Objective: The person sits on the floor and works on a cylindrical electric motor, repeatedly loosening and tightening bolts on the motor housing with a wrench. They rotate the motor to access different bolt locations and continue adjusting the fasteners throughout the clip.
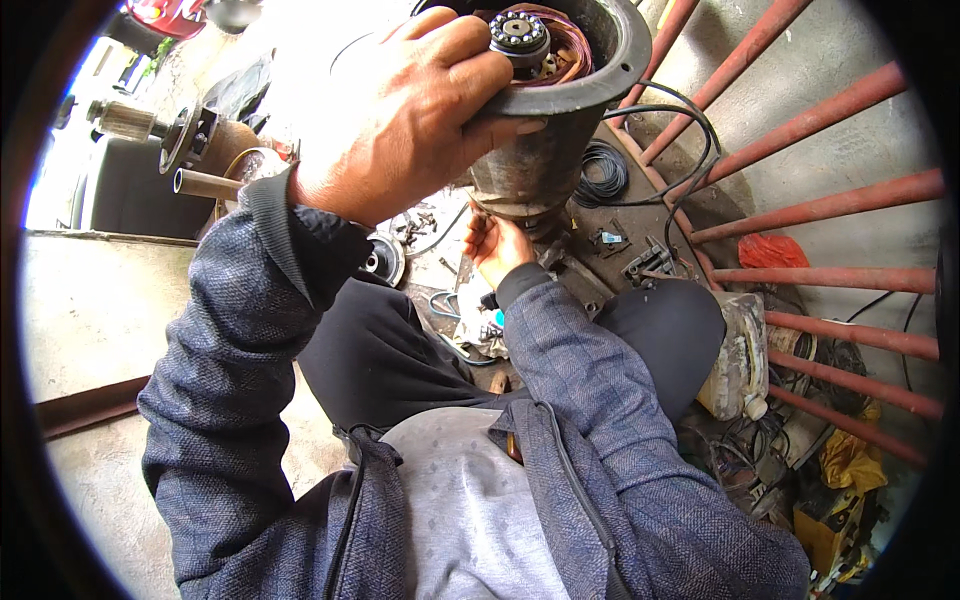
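A dark metal motor housing stands before me with its flanged end up. Inside the flange rim sit reddish-brown copper windings around a shaft with an exposed ball bearing. My left hand grips the near-left part of this rim, its thumb along the outside. Lower down, my right hand is at the foot of the housing, palm turned upward and fingers curled. Whether those fingertips hold something or only touch the housing cannot be made out.
Red metal railings run along the right, with coiled black cable beside them. A dirty plastic jug stands by my right knee. Left lie a round metal part and bolts; a geared shaft assembly is farther out.
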A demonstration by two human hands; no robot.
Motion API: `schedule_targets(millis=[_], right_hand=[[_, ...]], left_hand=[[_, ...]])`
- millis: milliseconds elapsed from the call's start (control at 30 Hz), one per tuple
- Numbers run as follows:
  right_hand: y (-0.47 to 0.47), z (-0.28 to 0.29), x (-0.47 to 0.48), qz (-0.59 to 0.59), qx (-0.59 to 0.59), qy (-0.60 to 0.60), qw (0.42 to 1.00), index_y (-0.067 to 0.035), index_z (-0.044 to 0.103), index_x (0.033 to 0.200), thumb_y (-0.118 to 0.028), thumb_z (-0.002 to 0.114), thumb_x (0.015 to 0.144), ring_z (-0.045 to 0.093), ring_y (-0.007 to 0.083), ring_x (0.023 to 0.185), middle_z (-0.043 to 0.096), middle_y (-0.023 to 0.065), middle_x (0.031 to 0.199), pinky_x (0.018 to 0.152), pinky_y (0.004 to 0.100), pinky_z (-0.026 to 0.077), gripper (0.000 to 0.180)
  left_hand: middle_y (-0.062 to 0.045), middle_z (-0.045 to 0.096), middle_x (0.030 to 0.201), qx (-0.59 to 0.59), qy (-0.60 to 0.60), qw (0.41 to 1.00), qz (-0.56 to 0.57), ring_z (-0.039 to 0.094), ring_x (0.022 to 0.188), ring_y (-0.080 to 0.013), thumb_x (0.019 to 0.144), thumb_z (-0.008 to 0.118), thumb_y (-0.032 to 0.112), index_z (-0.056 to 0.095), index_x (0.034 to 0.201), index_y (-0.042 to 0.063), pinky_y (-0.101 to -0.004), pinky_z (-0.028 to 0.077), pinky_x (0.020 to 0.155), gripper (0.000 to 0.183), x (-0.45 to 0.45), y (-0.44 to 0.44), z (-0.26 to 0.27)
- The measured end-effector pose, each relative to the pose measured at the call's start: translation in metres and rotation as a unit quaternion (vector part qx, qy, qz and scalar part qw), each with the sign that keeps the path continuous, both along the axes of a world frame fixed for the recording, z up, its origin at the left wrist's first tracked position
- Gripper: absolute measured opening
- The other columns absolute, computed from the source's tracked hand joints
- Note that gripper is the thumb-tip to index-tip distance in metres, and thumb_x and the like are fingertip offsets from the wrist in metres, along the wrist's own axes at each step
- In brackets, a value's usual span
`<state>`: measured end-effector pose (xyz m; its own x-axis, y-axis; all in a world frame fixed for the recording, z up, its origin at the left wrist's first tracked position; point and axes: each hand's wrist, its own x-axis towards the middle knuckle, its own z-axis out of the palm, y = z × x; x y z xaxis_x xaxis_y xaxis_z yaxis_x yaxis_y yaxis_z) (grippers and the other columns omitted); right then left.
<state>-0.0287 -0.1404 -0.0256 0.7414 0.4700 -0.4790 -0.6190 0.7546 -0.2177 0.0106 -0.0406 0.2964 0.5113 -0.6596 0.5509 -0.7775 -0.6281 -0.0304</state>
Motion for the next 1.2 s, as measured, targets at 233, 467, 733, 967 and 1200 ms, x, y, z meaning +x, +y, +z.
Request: schedule_targets(millis=[233, 467, 733, 967, 1200], right_hand=[[0.001, 0.008, -0.007, -0.041, 0.053, 0.028, 0.997, -0.003, 0.062, 0.108, -0.030, 0.047, 0.100, 0.060, 0.0204, 0.069, 0.064, 0.0057, 0.086, 0.064, 0.0359, 0.050, 0.031], [0.003, -0.002, 0.009, 0.029, 0.132, 0.017, 0.991, -0.011, 0.057, 0.085, -0.033, 0.054, 0.099, 0.034, 0.0079, 0.044, 0.039, -0.0049, 0.058, 0.043, 0.0251, 0.027, 0.027], [0.004, 0.002, -0.004, -0.078, 0.011, 0.088, 0.993, -0.004, 0.063, 0.101, -0.029, 0.053, 0.098, 0.050, 0.0164, 0.062, 0.056, 0.0012, 0.075, 0.055, 0.0303, 0.042, 0.027], [0.004, -0.001, 0.004, 0.013, 0.187, 0.012, 0.982, -0.012, 0.049, 0.081, -0.033, 0.052, 0.101, 0.030, 0.0075, 0.041, 0.035, -0.0062, 0.056, 0.042, 0.0254, 0.025, 0.029], [0.003, -0.004, -0.002, -0.022, 0.080, 0.009, 0.997, -0.005, 0.065, 0.110, -0.028, 0.050, 0.099, 0.064, 0.0174, 0.067, 0.068, 0.0035, 0.084, 0.062, 0.0312, 0.056, 0.030]], left_hand=[[-0.012, 0.053, 0.087, 0.000, -0.006, 1.000, 0.005, 0.055, 0.082, -0.0324, 0.065, 0.084, 0.012, 0.061, 0.089, 0.002, -0.0400, 0.048, 0.071, 0.034, 0.003, 0.002, 0.002], [-0.012, 0.052, 0.086, -0.007, -0.011, 1.000, 0.012, 0.054, 0.081, -0.0322, 0.066, 0.084, 0.013, 0.061, 0.087, 0.002, -0.0400, 0.047, 0.072, 0.033, 0.000, 0.000, -0.003], [-0.012, 0.053, 0.085, -0.007, -0.024, 1.000, 0.001, 0.055, 0.080, -0.0311, 0.067, 0.083, 0.014, 0.061, 0.086, 0.003, -0.0400, 0.047, 0.071, 0.032, 0.000, -0.001, 0.000], [-0.013, 0.056, 0.088, 0.001, -0.022, 0.999, 0.025, 0.057, 0.083, -0.0323, 0.070, 0.084, 0.016, 0.063, 0.090, 0.002, -0.0391, 0.049, 0.073, 0.032, -0.002, -0.003, -0.002], [-0.012, 0.057, 0.084, -0.004, -0.028, 0.998, 0.048, 0.058, 0.080, -0.0323, 0.069, 0.083, 0.015, 0.063, 0.086, 0.002, -0.0406, 0.048, 0.072, 0.029, -0.007, -0.013, 0.001]])
